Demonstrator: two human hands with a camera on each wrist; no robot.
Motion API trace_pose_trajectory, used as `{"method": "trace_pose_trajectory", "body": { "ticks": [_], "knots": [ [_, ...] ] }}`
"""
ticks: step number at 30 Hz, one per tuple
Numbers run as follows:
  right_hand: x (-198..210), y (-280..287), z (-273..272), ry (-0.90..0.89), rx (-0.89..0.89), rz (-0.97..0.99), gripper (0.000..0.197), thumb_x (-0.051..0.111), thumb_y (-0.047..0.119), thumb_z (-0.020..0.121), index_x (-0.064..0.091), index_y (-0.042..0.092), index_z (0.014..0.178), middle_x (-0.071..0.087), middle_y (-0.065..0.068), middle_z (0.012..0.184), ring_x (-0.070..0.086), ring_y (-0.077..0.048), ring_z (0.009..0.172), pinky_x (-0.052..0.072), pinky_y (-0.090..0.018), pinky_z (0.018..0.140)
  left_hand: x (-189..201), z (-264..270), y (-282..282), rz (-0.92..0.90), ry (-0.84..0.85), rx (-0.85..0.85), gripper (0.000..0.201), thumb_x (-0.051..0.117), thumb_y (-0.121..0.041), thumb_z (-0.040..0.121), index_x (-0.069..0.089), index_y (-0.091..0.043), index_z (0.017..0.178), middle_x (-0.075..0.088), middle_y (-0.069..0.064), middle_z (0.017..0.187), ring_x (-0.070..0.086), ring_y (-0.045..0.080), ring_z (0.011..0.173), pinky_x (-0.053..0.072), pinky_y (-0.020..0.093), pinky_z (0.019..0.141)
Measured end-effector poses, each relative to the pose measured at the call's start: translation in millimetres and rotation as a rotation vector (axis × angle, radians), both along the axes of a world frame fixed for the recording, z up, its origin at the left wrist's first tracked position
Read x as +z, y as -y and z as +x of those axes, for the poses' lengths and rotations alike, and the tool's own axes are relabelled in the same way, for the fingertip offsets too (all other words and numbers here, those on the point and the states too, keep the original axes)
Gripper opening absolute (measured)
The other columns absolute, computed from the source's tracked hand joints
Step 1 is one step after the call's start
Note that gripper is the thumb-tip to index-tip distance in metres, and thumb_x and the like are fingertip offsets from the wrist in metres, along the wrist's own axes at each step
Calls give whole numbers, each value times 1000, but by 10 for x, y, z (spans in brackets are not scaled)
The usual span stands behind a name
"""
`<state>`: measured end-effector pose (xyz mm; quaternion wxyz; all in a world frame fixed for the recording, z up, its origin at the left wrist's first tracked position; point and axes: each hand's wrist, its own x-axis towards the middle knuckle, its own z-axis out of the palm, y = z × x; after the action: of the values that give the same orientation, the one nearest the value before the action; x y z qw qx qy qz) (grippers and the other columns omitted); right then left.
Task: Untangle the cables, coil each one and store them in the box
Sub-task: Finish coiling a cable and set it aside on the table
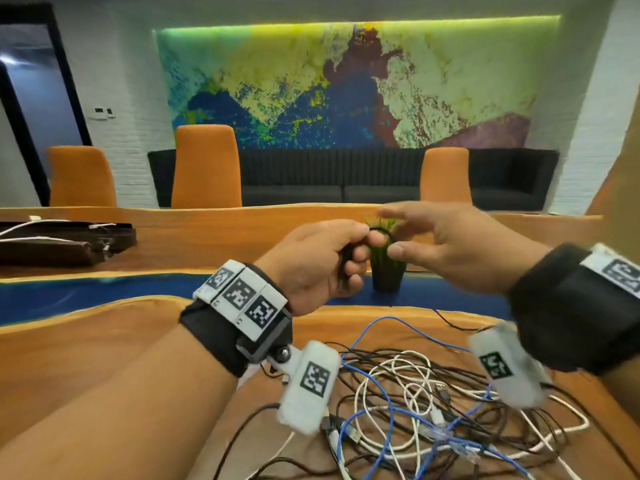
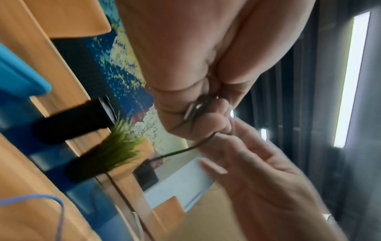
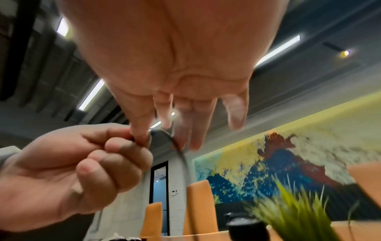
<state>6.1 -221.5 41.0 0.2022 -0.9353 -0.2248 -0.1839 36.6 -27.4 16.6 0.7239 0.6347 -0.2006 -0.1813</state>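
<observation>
left hand (image 1: 322, 263): fingers curled, black cable (image 1: 379, 231) and its metal plug (image 2: 193, 108) gripped above the table (image 1: 104, 341) | right hand (image 1: 446, 247): fingers spread, thumb laid against the cable loop | tangled cables (image 1: 415, 393): heaped below | box (image 1: 62, 242): far left, white cables laid in it

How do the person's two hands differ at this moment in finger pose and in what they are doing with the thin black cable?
The left hand is a fist, its curled fingers gripping the thin black cable; the right hand has its fingers spread and fairly straight, only touching the cable's loop. The left hand shows its back in the head view, the right its thumb side. Both are raised above the tangled pile of cables.
</observation>
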Motion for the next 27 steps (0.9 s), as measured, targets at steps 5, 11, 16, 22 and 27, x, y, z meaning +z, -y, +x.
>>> {"method": "trace_pose_trajectory", "body": {
  "ticks": [5, 11, 16, 22, 27],
  "knots": [
    [-320, 30, 106, -139, 104, 575, 10, 58, 9, 95, 67, 8, 92, 65, -10, 79, 59, -20, 70, 52, -34, 72, -191, 45, 20, -239, -166, -46, 31, 41, -24, 100, 65, -10, 87, 42, -3, 68, 36, 9, 58, 38, 21, 53],
    [-634, -112, 288, -178, 31, 723, 14, 52, 14, 99, 63, 13, 91, 56, -1, 65, 50, -13, 50, 46, -29, 47, -443, 117, -2, -478, -206, -105, 25, 43, -27, 100, 61, -16, 87, 49, -4, 73, 47, 8, 64, 48, 24, 64],
    [-838, -99, 337, 89, -124, 641, 14, 60, 20, 95, 71, 24, 87, 63, 5, 68, 54, -3, 62, 43, -19, 56, -479, 191, -100, -593, -93, -59, 19, 49, -26, 94, 65, -18, 90, 67, -2, 85, 65, 11, 73, 50, 31, 73],
    [-684, -254, 18, 81, 40, 53, 13, 60, 28, 92, 72, 22, 90, 66, 6, 77, 60, -9, 75, 49, -33, 65, -439, 214, -94, -228, 345, 64, 22, 50, -24, 94, 62, -9, 105, 72, 6, 122, 68, 20, 112, 52, 33, 90],
    [-454, -149, -141, 295, 75, 138, 12, 62, 27, 85, 73, 25, 80, 66, 14, 74, 60, 0, 75, 43, -14, 65, -392, 158, -114, 120, 694, 145, 27, 55, -22, 92, 67, -1, 104, 71, 0, 120, 63, 7, 118, 52, 39, 99]
  ]
}}
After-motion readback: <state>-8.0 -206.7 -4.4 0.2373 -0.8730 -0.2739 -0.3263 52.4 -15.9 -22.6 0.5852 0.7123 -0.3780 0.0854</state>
